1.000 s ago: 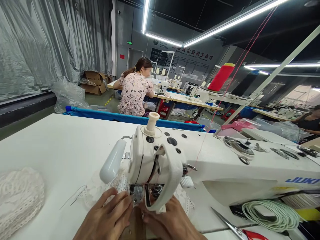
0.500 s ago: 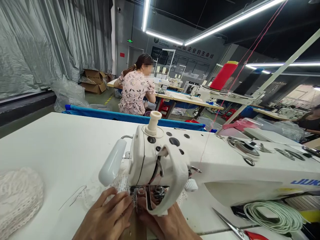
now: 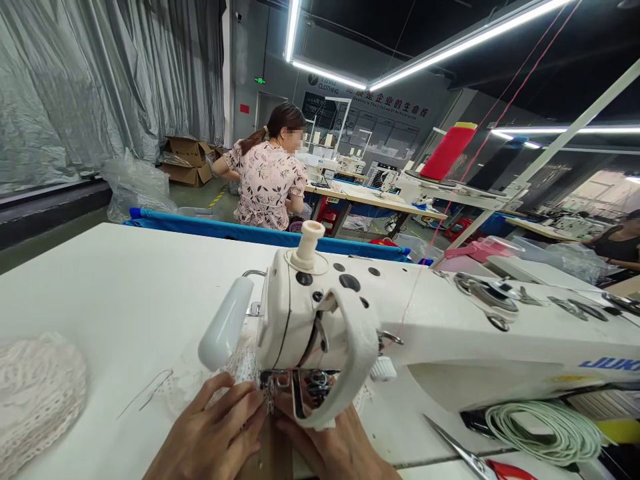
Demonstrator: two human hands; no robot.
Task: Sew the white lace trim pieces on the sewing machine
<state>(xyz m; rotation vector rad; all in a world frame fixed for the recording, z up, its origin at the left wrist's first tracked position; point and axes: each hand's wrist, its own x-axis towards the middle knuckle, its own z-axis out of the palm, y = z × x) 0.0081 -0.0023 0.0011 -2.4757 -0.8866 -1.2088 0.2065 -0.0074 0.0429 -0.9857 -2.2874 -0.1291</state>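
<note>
A white sewing machine (image 3: 320, 320) stands on the white table (image 3: 125, 287). White lace fabric (image 3: 243, 353) lies around and under its needle area. My left hand (image 3: 215, 427) presses on the lace left of the presser foot, its fingers bent and close together. My right hand (image 3: 340, 440) is at the other side of the foot, its fingertips partly hidden behind the machine's curved guard (image 3: 357, 360); what they hold is not clear. Loose thread ends (image 3: 150, 393) lie left of the lace. A red thread runs down to the machine.
More white lace (image 3: 40, 393) lies at the far left. Scissors (image 3: 465, 450) with red handles and a coil of pale green cord (image 3: 545, 430) are at the right. A red thread cone (image 3: 449, 152) stands behind. Further off, a person (image 3: 270, 177) sits at another table.
My hands have hardly moved beside the needle area. The seated person in the background has shifted slightly left, with an elbow drawn back.
</note>
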